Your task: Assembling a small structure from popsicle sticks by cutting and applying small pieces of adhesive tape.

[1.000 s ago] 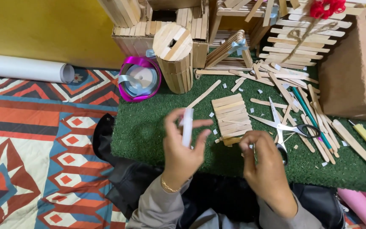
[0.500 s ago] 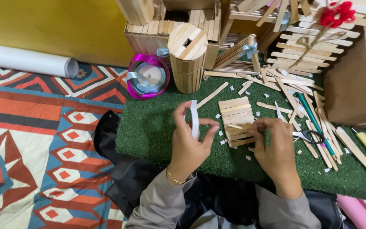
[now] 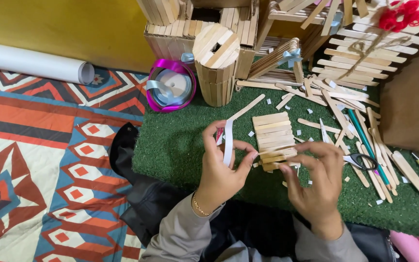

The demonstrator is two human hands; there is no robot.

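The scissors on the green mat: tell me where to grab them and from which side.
Take the scissors by the black handle loops, coming from above and from the person's side. The loops lie flat and uncovered just past the right hand, while the blades point away among the scattered wooden sticks, partly buried, so the handles are likely the cleaner hold.

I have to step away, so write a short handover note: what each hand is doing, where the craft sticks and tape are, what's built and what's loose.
Left hand: raised, pinching a white strip upright between fingers and thumb.
Right hand: over the green mat, fingertips at the near edge of the stick panel; whether it grips is unclear.
Built: the panel of side-by-side sticks lies flat on the mat; a stick cylinder stands behind it.
Loose: many single sticks and scissors lie right of the panel.
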